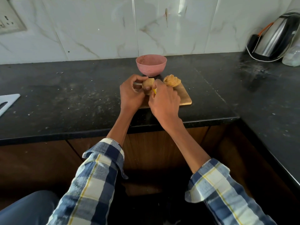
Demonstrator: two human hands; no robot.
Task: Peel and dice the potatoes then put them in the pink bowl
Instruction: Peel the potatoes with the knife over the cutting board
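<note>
Counter [65, 88] left of board [185, 96] open; bowl [151, 64] blocks board's far edge, kettle [274, 38] fills far right corner.

Domestic kitchen. A black stone worktop [81, 88] runs into a corner along a wall of white marble-patterned tiles [97, 26], with dark wooden cabinet fronts [162, 151] below. A steel electric kettle [274, 38] stands at the right, a wall socket [8, 21] at upper left; a wooden chopping board [185, 98] and pink bowl [151, 64] sit mid-worktop
</note>
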